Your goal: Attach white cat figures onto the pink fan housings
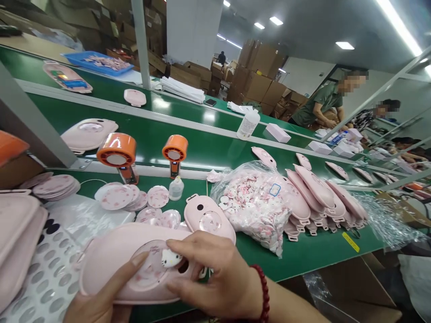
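Observation:
Low in front of me, my left hand grips a pale pink oval plastic case, its thumb resting on top. A round clear disc with a pink flower print is set in the case. My right hand curls over the case's right end, with its fingers closed around a small white cat-face charm. The charm lies at the disc's edge, beside a black dot. Whether it is stuck down cannot be seen. Just behind lies another pink case with a similar disc.
Behind the cases sits a clear bag of cat-face charms. Pink cases are stacked to its right. Orange handheld fans, round printed discs and a small bottle stand left. A sticker sheet lies near my left hand. Co-workers are farther right.

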Available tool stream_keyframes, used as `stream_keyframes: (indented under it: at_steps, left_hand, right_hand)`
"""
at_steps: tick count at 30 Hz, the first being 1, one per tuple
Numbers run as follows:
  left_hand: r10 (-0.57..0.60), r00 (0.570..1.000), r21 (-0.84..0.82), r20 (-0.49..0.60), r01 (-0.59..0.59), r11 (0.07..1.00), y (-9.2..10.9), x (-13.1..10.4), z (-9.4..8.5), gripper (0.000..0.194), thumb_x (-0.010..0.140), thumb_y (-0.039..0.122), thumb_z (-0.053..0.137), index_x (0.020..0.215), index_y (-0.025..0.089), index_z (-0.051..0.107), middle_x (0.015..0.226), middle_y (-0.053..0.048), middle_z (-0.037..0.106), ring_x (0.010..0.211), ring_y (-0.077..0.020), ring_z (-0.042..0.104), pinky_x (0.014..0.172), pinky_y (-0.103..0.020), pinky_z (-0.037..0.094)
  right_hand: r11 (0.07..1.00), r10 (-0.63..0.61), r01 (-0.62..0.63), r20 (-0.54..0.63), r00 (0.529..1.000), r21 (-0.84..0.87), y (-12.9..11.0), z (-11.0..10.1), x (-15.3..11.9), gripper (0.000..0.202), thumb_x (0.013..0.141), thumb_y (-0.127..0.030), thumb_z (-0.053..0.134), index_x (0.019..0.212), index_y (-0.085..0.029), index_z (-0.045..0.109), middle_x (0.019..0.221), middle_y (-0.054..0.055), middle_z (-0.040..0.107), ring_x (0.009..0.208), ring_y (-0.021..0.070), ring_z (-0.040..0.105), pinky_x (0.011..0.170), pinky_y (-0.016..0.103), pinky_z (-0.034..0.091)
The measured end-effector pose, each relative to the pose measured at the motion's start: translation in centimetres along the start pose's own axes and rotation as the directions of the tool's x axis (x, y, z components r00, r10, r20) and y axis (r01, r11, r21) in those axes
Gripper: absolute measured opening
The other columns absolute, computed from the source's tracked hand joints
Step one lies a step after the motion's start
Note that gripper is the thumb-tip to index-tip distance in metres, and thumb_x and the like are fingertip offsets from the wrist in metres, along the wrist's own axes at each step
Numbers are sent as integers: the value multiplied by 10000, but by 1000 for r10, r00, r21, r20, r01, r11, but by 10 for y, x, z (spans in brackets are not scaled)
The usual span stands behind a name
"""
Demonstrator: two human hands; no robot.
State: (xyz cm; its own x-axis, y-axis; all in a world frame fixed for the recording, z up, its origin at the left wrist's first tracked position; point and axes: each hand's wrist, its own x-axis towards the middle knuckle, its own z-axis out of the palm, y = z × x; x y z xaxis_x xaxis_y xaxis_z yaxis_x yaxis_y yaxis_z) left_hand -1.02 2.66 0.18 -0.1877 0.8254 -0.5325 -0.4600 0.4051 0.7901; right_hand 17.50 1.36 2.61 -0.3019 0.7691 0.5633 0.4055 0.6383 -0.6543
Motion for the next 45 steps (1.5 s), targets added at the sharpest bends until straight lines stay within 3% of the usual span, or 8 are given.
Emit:
stream_keyframes:
  at_steps: [6, 12, 17, 24, 30, 36, 40, 45]
  left_hand:
    - [21, 999, -68, -37, -24, 997, 2, -9, 11, 737, 415, 284, 963, 1110, 292, 718, 1202, 19, 722, 1214, -278, 612, 859, -272, 601]
    - [87, 996, -64, -17, -87, 994, 0, -10, 7, 646, 493, 268, 934, 1103, 295, 722, 1245, 7, 705, 1227, -285, 612, 894, -284, 586]
    - [77, 997, -68, -28, -79, 995, -1, -11, 4, 608, 607, 292, 903, 1178, 309, 694, 1229, -12, 715, 1187, -265, 640, 918, -299, 575]
    - [2, 999, -63, -36, -4, 998, -2, -11, 6, 584, 531, 271, 923, 1082, 198, 742, 1177, -75, 733, 1255, -333, 590, 871, -261, 595]
    - [-3, 999, -96, -54, -2, 995, -6, -8, 2, 564, 575, 253, 905, 1115, 262, 740, 1189, -48, 733, 1230, -324, 611, 876, -290, 603]
    - [-18, 1000, -87, -23, 16, 996, -1, -9, -1, 620, 664, 281, 870, 1245, 352, 667, 1303, 20, 691, 1268, -250, 587, 887, -264, 588]
    - [19, 999, -27, -30, -20, 999, 6, -13, 7, 688, 623, 274, 898, 1262, 360, 657, 1295, 33, 694, 1263, -253, 592, 901, -268, 588]
    - [-2, 996, -69, 91, 8, 998, 1, -11, 3, 707, 630, 227, 865, 1290, 344, 638, 1419, 31, 618, 1353, -288, 510, 921, -262, 576]
  right_hand:
    - [984, -40, 40, 0, 999, -172, 3, 36, -3, 285, 1056, -296, 492, 1239, -150, 654, 1014, 67, 765, 919, 132, 694, 850, 241, 575]
    - [933, -56, 52, -3, 998, -357, 4, 42, -1, 225, 1016, -323, 567, 1149, -229, 723, 821, 33, 701, 751, 159, 615, 663, 278, 523]
    - [940, -20, 3, -46, 999, -342, 1, 41, -2, 212, 1019, -265, 555, 1154, -274, 718, 947, 39, 684, 813, 154, 595, 670, 259, 507]
    - [849, -114, 151, 102, 988, -507, -5, 42, -8, 300, 1004, -200, 529, 1281, -153, 632, 1057, 83, 706, 825, 193, 584, 627, 311, 504]
    - [885, -137, 144, 47, 989, -443, 0, 43, 0, 197, 978, -218, 607, 1147, -187, 703, 1002, 50, 709, 933, 196, 585, 923, 361, 543]
    - [986, 115, -117, -27, 993, -121, 7, 37, 3, 287, 971, -355, 636, 1231, -254, 705, 1272, 71, 657, 1252, 211, 561, 1208, 451, 338]
    - [809, 557, -548, 23, 831, 213, 10, 33, 5, 531, 859, -373, 749, 1345, -187, 646, 1324, 90, 668, 1226, 245, 623, 1085, 384, 491]
    - [681, 659, -616, 37, 751, 396, 12, 33, 8, 440, 789, -298, 778, 1217, -205, 735, 1175, 31, 742, 1099, 227, 690, 1005, 327, 534]
